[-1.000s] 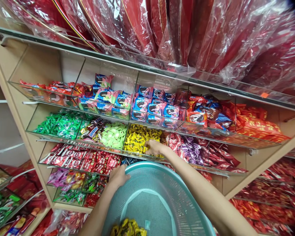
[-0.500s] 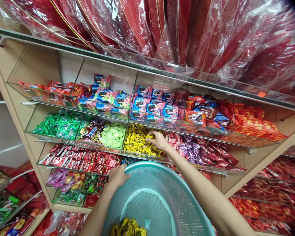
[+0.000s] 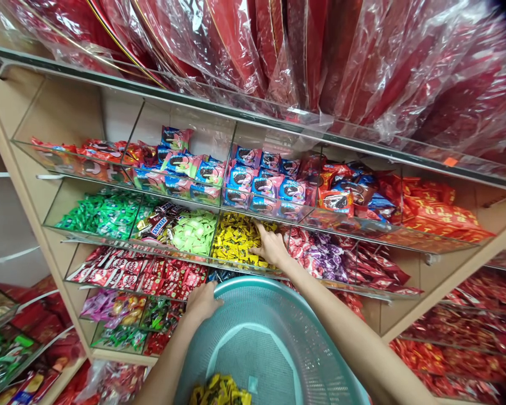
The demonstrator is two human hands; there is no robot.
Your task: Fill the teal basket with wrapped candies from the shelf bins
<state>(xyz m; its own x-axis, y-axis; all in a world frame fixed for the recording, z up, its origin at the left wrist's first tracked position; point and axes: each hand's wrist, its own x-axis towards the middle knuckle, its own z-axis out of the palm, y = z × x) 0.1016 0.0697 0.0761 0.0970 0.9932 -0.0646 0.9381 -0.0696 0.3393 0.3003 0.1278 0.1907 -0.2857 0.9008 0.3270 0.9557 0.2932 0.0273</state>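
Observation:
My left hand (image 3: 204, 302) is closed on the rim of a teal plastic basket (image 3: 320, 343), held tilted below the shelves. A small heap of yellow-wrapped candies (image 3: 221, 392) lies at the basket's near end. My right hand (image 3: 272, 246) is in a glass compartment, over a pile of matching yellow-wrapped candies (image 3: 234, 242). Its fingers are spread, with the index finger stretched out along the pile and the others lower among the wrappers. No candy shows in its grasp.
Glass dividers and a front lip bound the compartment. Beside it lie light green candies (image 3: 194, 232) and purple-wrapped candies (image 3: 326, 260). Above, a glass shelf holds blue cookie packs (image 3: 265, 185). Plastic-wrapped red goods (image 3: 278, 50) fill the top. A wooden side panel (image 3: 442, 281) stands right.
My right hand has opened, its index finger now stretched out, and shifted slightly lower over the yellow candies. My left hand and the basket stay in place.

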